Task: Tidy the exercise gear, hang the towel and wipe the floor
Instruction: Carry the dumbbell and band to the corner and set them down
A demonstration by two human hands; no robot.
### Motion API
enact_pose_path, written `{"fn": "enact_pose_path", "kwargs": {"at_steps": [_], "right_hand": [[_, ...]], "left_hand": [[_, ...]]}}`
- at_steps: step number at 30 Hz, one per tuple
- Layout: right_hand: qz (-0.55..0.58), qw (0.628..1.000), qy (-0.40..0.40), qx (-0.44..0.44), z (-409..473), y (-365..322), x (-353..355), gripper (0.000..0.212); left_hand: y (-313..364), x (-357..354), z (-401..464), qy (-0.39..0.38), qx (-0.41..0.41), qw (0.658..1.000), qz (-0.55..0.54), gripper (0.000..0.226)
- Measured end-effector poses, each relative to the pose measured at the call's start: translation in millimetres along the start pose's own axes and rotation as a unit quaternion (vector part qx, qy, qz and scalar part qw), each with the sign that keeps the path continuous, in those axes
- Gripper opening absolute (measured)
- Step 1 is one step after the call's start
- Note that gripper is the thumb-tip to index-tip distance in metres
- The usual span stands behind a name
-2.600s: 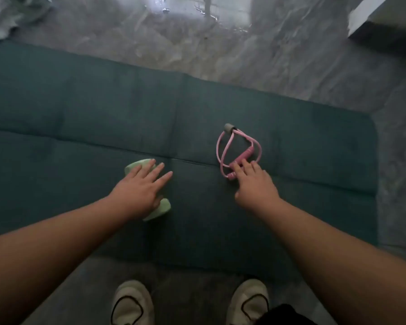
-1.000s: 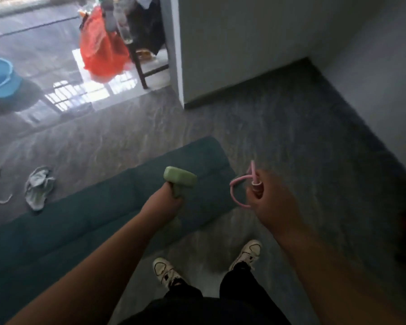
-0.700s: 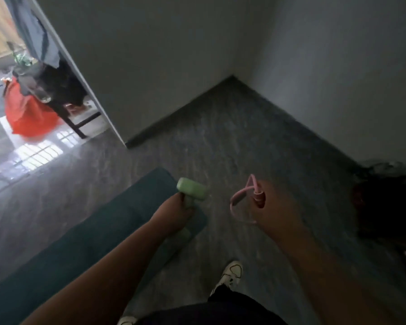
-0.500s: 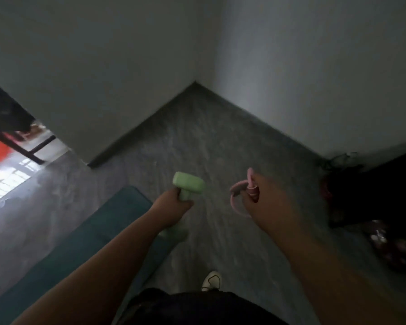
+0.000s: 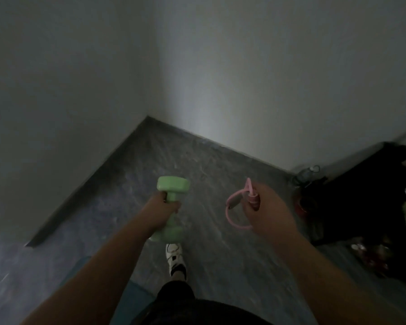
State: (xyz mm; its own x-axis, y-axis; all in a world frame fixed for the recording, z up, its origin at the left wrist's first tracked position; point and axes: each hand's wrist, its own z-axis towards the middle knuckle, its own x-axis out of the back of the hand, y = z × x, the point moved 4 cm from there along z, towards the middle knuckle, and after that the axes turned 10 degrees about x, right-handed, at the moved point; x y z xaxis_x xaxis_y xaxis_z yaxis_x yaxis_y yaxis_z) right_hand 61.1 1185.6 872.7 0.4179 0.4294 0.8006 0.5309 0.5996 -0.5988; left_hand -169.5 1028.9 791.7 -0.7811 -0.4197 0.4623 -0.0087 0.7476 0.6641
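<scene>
Head view: dim room corner, two pale walls (image 5: pixel 267 66) meeting over a grey marbled floor (image 5: pixel 209 165), both arms stretched out ahead.
Left hand: the left hand (image 5: pixel 161 211) is wrapped tight round the bar of the green dumbbell (image 5: pixel 172 184), fingers curled right round it.
Green dumbbell: held roughly upright and off the floor, one head sticking up above the fist, the other head showing below the wrist, just above the shoe.
Right hand: the right hand (image 5: pixel 267 209) is closed on the pink resistance band (image 5: pixel 234 207), clutching its darker pink handle in the fist.
Pink resistance band: one loop hangs out to the left of the fist, in the air between the two hands; a short pink end pokes up above the knuckles.
Spacing: dumbbell and band are near each other but apart, both carried at about the same height.
Below: one white shoe (image 5: pixel 174 253) planted on the floor, under the dumbbell; dark clothing fills the bottom edge.
Bottom left: a sliver of the teal mat (image 5: pixel 136 294) peeks out beside the left forearm.
Right edge: a dark, blurred heap of things (image 5: pixel 361 207) against the wall, with red and yellow-green patches; too smeared to name.
</scene>
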Motion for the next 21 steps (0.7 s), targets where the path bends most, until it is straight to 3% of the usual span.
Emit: {"fn": "enact_pose_path", "kwargs": {"at_steps": [4, 9, 17, 21], "right_hand": [[0.033, 0.999, 0.033, -0.023, 89, 12, 15, 0.031], [0.046, 0.994, 0.069, -0.066, 194, 39, 15, 0.012], [0.064, 0.988, 0.094, -0.104, 340, 104, 13, 0.016], [0.102, 0.988, 0.07, -0.096, 433, 164, -5, 0.011]], "left_hand": [[76, 14, 85, -0.022, -0.026, 0.999, 0.009, 0.014], [161, 33, 193, -0.036, -0.039, 0.996, 0.078, 0.014], [260, 25, 348, -0.054, -0.005, 0.991, 0.119, 0.012], [289, 5, 438, -0.051, 0.004, 0.987, 0.15, 0.036]]}}
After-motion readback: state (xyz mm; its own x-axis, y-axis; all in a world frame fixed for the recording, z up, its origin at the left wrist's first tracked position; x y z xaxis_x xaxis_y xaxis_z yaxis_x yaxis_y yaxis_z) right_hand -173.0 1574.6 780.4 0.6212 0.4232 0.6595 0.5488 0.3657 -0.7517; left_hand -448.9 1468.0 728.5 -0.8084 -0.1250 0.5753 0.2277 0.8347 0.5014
